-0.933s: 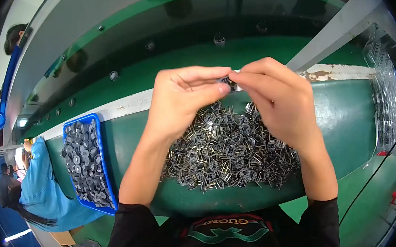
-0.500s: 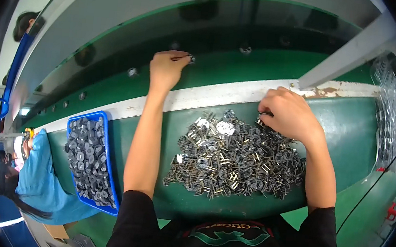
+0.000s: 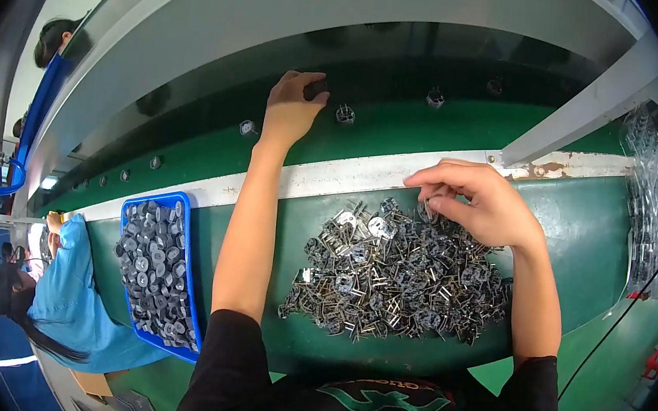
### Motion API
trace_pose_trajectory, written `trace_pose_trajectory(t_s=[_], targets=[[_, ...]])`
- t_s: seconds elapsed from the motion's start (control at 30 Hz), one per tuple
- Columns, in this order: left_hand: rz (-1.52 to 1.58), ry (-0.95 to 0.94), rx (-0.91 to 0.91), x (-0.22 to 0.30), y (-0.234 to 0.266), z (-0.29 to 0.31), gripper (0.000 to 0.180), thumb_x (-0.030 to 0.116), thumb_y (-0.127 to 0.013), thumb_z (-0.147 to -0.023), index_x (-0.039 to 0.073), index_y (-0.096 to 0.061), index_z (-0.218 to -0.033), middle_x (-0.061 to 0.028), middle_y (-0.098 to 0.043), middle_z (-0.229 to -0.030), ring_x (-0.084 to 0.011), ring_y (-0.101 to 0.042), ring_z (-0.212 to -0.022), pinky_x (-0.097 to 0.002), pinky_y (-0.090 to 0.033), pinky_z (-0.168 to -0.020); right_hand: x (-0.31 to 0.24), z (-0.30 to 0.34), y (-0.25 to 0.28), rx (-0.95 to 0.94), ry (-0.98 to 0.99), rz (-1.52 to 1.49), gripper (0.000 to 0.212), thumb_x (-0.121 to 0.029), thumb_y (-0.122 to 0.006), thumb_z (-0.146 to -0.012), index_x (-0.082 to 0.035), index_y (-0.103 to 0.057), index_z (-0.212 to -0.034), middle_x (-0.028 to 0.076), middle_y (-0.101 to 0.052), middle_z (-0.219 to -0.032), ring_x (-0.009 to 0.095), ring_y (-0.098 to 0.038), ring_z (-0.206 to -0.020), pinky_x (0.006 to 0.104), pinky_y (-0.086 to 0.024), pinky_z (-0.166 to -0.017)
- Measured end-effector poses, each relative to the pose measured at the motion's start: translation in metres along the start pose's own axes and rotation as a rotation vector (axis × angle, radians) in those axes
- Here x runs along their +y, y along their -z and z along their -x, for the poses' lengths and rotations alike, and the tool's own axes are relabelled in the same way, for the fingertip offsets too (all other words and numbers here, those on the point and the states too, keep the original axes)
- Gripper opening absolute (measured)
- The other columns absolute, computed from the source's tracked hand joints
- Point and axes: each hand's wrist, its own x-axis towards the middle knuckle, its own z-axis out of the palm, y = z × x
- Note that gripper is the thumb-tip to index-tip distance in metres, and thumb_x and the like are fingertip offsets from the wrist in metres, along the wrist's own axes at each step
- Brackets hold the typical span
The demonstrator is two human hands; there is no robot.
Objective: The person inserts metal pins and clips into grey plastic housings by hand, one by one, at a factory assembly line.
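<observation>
My left hand reaches over the green strip beyond the white rail, thumb and fingers apart. Just right of its fingertips, a small round part with metal pins stands on that strip. A dark patch shows between the thumb and forefinger; it looks like background, not a held thing. Above the far edge of a large heap of pronged parts, my right hand pinches one small pronged part between thumb and fingers. The heap lies on the green table in front of me.
A blue tray of grey round caps stands left of my left arm. More parts, such as this one, sit spaced along the strip behind the white rail. A slanted grey post rises at right, near clear plastic trays. Another person sits at left.
My left hand has opened and let go of a pronged part on the strip. Parts on the strip have shifted right. My right hand has lifted slightly from the heap with a part.
</observation>
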Motion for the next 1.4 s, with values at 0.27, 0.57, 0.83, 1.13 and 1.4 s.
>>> trace_pose_trajectory(t_s=[0.27, 0.57, 0.83, 1.13, 1.4], targets=[[0.634, -0.107, -0.117, 0.077, 0.030, 0.079, 0.029, -0.003, -0.074, -0.081, 0.000, -0.074, -0.110, -0.0113, -0.062, -0.117, -0.0198, -0.063, -0.108, -0.0319, -0.053, -0.091, -0.022, -0.001, -0.001, 0.122, -0.136, -0.459, 0.018, 0.007, -0.055, -0.094, 0.005, -0.069, -0.105, 0.007, -0.065, -0.098, 0.018, -0.072, -0.086, 0.0279, -0.058, -0.074], [0.795, -0.122, -0.256, 0.129, 0.041, 0.119, 0.051, -0.012, -0.074, -0.078, -0.005, -0.060, -0.126, -0.0191, -0.068, -0.121, -0.0240, -0.066, -0.116, -0.0298, -0.056, -0.089, -0.025, 0.004, -0.011, 0.228, 0.165, -0.013, 0.012, 0.000, -0.075, -0.081, -0.003, -0.067, -0.090, 0.004, -0.062, -0.084, 0.013, -0.061, -0.075, 0.0282, -0.049, -0.063], [0.550, -0.226, -0.272, 0.121, 0.033, 0.120, 0.054, -0.011, -0.072, -0.079, -0.002, -0.059, -0.130, -0.0141, -0.067, -0.125, -0.0200, -0.066, -0.115, -0.0291, -0.054, -0.086, -0.020, 0.012, -0.009, 0.150, 0.140, 0.729, 0.015, -0.003, -0.071, -0.076, -0.005, -0.065, -0.090, 0.009, -0.061, -0.088, 0.031, -0.064, -0.078, 0.0418, -0.051, -0.067], [0.950, 0.092, -0.547, 0.124, 0.030, 0.121, 0.050, -0.009, -0.073, -0.082, -0.003, -0.059, -0.130, -0.0128, -0.067, -0.122, -0.0177, -0.066, -0.109, -0.0259, -0.054, -0.079, -0.025, 0.009, -0.013, 0.222, 0.277, 0.495, 0.026, 0.007, -0.070, -0.078, -0.004, -0.065, -0.101, 0.009, -0.056, -0.087, 0.027, -0.060, -0.070, 0.0367, -0.048, -0.060], [0.873, 0.088, -0.501, 0.116, 0.022, 0.117, 0.046, -0.013, -0.072, -0.080, -0.005, -0.060, -0.124, -0.0161, -0.066, -0.119, -0.0196, -0.067, -0.105, -0.0289, -0.057, -0.083, -0.031, 0.011, -0.008, 0.259, 0.182, 0.678, 0.017, 0.003, -0.071, -0.078, -0.003, -0.068, -0.094, 0.010, -0.058, -0.091, 0.026, -0.060, -0.073, 0.0373, -0.049, -0.060]])
